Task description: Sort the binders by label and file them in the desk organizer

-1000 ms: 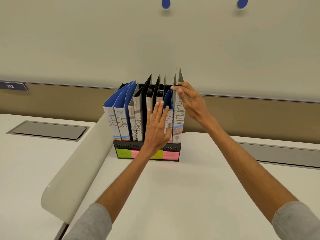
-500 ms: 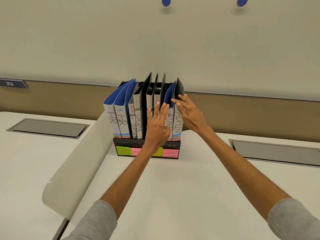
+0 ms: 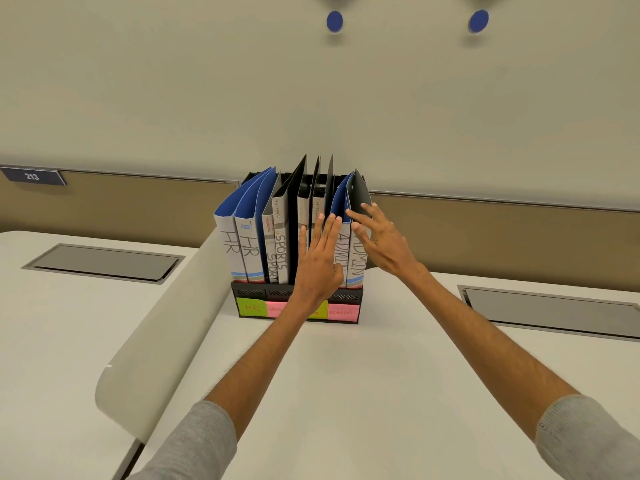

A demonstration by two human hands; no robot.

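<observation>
While both hands are spread flat against the spines rather than gripping anything, I judge the filing close to done and the risks small but real. My left hand (image 3: 320, 263) lies open, fingers together, on the spines in the middle of the desk organizer (image 3: 298, 293), covering part of one ADMIN binder (image 3: 343, 251); my right hand (image 3: 381, 239) is open too, fingertips touching the rightmost ADMIN binder (image 3: 358, 261) near its top, holding nothing. All the binders stand in the organizer at the far middle of the counter (image 3: 346, 393): two HR binders (image 3: 239, 251) at the left, two SPORTS binders (image 3: 278, 258) next, black ones behind my left hand whose labels I cannot read, then ADMIN at the right. Several covers splay open at the top, so a push too high on the right could fan a cover outward or tip that binder toward the right edge. A hard shove low down might slide the whole organizer away toward the wall. The sticky labels (image 3: 337, 311) on the front look lightly stuck, and my left wrist crosses them, so a careless withdrawal could peel one.
</observation>
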